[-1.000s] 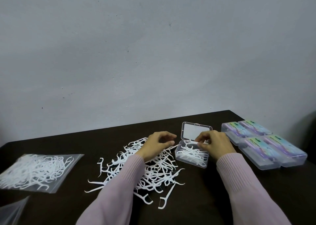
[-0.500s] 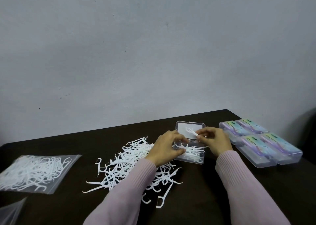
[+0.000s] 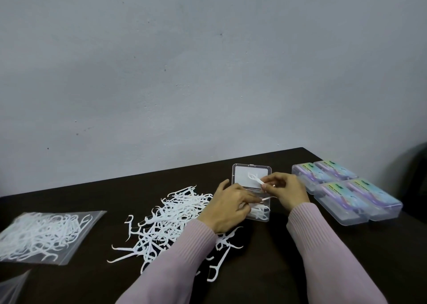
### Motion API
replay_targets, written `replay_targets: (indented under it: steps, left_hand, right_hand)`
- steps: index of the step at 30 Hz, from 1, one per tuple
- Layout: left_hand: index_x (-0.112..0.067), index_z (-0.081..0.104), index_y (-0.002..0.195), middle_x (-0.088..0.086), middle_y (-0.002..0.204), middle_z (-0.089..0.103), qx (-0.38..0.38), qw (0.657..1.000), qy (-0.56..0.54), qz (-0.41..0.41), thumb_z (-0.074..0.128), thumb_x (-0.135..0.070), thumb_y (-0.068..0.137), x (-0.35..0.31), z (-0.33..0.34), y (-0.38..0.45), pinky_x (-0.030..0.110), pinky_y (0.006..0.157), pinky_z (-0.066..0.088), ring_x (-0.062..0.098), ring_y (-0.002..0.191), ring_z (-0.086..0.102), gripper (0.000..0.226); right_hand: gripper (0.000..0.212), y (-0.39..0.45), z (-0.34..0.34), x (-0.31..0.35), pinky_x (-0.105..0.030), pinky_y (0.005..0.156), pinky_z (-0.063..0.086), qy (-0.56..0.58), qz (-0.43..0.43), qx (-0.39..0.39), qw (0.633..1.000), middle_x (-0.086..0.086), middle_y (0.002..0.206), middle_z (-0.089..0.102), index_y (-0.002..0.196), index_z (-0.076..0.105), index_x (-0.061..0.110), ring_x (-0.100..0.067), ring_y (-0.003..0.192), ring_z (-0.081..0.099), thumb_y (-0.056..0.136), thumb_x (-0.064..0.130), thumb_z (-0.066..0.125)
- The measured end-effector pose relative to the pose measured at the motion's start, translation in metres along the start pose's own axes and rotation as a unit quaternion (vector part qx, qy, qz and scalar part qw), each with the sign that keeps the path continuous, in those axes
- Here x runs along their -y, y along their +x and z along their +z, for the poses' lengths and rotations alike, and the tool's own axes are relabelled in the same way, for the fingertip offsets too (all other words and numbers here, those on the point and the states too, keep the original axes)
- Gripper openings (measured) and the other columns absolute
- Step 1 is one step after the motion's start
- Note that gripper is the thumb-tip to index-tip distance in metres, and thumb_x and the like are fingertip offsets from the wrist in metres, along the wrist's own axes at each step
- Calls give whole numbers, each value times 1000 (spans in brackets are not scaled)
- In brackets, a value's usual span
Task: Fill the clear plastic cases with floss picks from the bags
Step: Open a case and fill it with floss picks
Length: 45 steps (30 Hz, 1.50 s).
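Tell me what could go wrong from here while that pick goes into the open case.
The open case is light and the left hand only rests at its edge, so it may slide or tip. The floss pick pinched by the right hand could snag the raised lid. The loose pile could scatter under the left sleeve.

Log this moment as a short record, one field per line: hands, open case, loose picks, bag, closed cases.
left hand: fingers over the open case, on the picks inside
right hand: pinches one pick above the case
open case: lid up, partly filled
pile: loose picks on the table, left of the case
bag: lies flat at far left, holds picks
closed cases: four, side by side at right, lids shut
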<state>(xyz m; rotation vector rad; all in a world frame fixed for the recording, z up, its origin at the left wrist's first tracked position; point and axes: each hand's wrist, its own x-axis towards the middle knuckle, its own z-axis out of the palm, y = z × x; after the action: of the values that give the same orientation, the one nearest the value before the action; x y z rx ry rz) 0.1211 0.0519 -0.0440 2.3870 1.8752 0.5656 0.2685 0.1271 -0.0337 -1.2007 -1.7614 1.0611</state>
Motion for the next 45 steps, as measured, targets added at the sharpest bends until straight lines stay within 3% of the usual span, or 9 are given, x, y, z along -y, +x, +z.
replay_targets:
  steps: [5,17,19,21,23,26,39,42,45]
  left_hand:
    - [-31,64,117,-8,110,64,-92,994,-36,-54,49,-31,97,-1,0,5,38,115,5,7,112,47,26]
    - [-30,72,90,-16,99,67,-106,985,-101,-88,68,-38,83,-9,0,19,43,113,3,-1,98,51,11]
    - [-32,73,85,-17,92,70,-112,971,-191,-88,72,-35,80,-4,-4,20,43,113,17,-2,94,57,7]
    - [-25,76,86,-14,83,72,-112,948,-287,-75,76,-23,78,0,-5,20,31,98,44,0,87,63,8]
    - [-13,76,88,-12,78,70,-110,937,-324,-71,76,-12,77,1,-5,19,14,78,48,-3,77,63,11]
    - [-9,74,89,-8,79,70,-121,927,-346,-75,75,-8,77,4,-3,18,13,75,48,0,77,64,12]
    - [-14,70,108,-2,101,73,-82,963,-244,-74,61,-1,88,21,-8,12,16,89,50,1,97,65,26]
    - [-13,71,103,0,94,72,-117,955,-260,-87,59,6,85,29,-16,9,21,83,54,3,90,67,28]
    - [-14,71,98,0,91,72,-128,953,-259,-96,60,4,84,36,-22,6,19,81,54,5,86,67,25]
  right_hand:
    - [14,1,-1,1,-26,76,50,2,-8,-8,1000,-3,91,65,93,65,16,-14,82,61,83,6,63]
    - [13,-1,-1,2,-21,74,45,-12,-29,5,999,-2,90,65,91,64,17,-9,80,59,84,6,62]
    - [14,-1,-2,4,-23,75,45,22,-23,1,999,-2,92,65,92,64,17,-10,81,58,84,6,62]
    - [14,-1,-3,6,-20,69,45,51,-16,2,999,-1,93,64,92,63,18,-11,84,58,84,6,62]
    - [13,-1,-2,6,-18,66,45,67,-13,-3,998,-2,95,64,91,64,18,-15,86,60,84,7,63]
    - [12,-1,-1,6,-18,64,47,77,-10,-21,997,-3,94,65,90,64,17,-16,86,61,83,7,63]
    - [12,-1,2,5,-18,65,48,72,-14,-36,997,-4,94,65,90,64,17,-12,81,61,84,7,63]
    - [13,-1,5,5,-27,79,50,19,-32,-28,999,-4,96,66,90,65,19,-16,89,61,83,7,64]
    - [13,-2,8,4,-22,78,46,-112,-77,-6,991,3,94,63,92,67,20,-7,83,55,82,11,66]
